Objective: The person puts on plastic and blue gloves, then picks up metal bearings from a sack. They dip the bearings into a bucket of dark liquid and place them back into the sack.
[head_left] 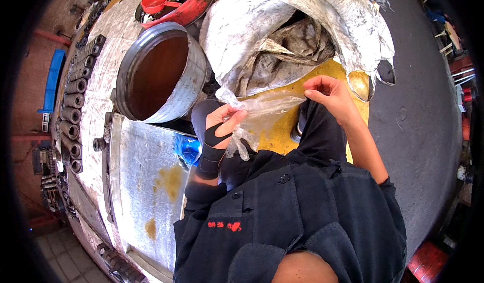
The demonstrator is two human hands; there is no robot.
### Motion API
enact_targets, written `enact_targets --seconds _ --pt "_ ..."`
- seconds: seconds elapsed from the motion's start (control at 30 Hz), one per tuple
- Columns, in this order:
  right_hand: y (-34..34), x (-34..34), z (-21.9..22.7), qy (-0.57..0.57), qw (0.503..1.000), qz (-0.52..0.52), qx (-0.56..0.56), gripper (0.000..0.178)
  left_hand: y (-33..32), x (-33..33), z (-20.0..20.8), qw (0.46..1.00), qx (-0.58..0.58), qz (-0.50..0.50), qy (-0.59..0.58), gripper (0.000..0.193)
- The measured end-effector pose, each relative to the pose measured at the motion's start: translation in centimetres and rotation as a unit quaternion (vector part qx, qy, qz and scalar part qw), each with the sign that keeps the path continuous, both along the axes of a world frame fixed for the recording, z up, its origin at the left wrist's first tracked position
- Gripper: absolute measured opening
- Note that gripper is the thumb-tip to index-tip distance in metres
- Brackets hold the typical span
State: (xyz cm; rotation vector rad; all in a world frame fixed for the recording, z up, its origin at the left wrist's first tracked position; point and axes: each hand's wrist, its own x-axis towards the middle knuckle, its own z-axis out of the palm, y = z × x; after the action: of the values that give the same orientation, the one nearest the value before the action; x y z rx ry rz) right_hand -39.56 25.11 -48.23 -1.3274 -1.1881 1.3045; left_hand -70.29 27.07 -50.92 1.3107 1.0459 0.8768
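Between my hands stretches a thin, crumpled clear plastic bag. My left hand, with a black wrap round palm and wrist, is closed on its bunched part; loose ends stick out above and below the fist. On the other side, my right hand is bare, thumb and fingers pinched at the bag's drawn-out corner. Just beyond the bag lies a large, stained white sack, its mouth gaping over dark, dirty cloth-like folds. Below my hands are my dark trouser legs and a yellow surface.
An open metal drum holding brown liquid stands at left, behind a metal tray with brown stains. A red basin holds dark liquid and a red scoop. Several metal sleeves line the far left. Grey floor lies at right.
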Motion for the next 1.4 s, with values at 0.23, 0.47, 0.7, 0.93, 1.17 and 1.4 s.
enact_targets --seconds 0.23,0.47,0.7,0.93,1.17,1.4 --pt "0.0 -2.4 3.1 -0.171 0.971 0.068 0.154 0.03 -0.2 1.1 1.0 0.999 -0.025 -0.047 0.003 0.011" --pt "0.8 -3.6 0.0 -0.063 0.997 0.054 0.001 0.016 0.0 2.0 0.9 0.994 0.086 0.01 0.07 0.02" --pt "-0.5 -5.8 -1.9 0.021 0.999 -0.01 -0.042 0.013 -0.7 3.0 2.2 0.996 -0.083 0.013 -0.018 0.026" --pt "-1.1 -7.6 -2.7 0.091 0.992 0.049 -0.075 0.01 -1.6 4.5 -0.3 0.994 -0.076 -0.033 -0.067 0.024" --pt "-0.7 -5.7 -2.4 -0.286 0.952 -0.059 0.097 0.018 -1.5 2.6 -0.6 0.991 0.045 0.001 0.124 0.014" --pt "-2.1 -7.8 0.8 -0.318 0.865 0.022 0.387 0.02 -2.0 4.6 -0.8 0.985 0.081 0.032 0.15 0.011"
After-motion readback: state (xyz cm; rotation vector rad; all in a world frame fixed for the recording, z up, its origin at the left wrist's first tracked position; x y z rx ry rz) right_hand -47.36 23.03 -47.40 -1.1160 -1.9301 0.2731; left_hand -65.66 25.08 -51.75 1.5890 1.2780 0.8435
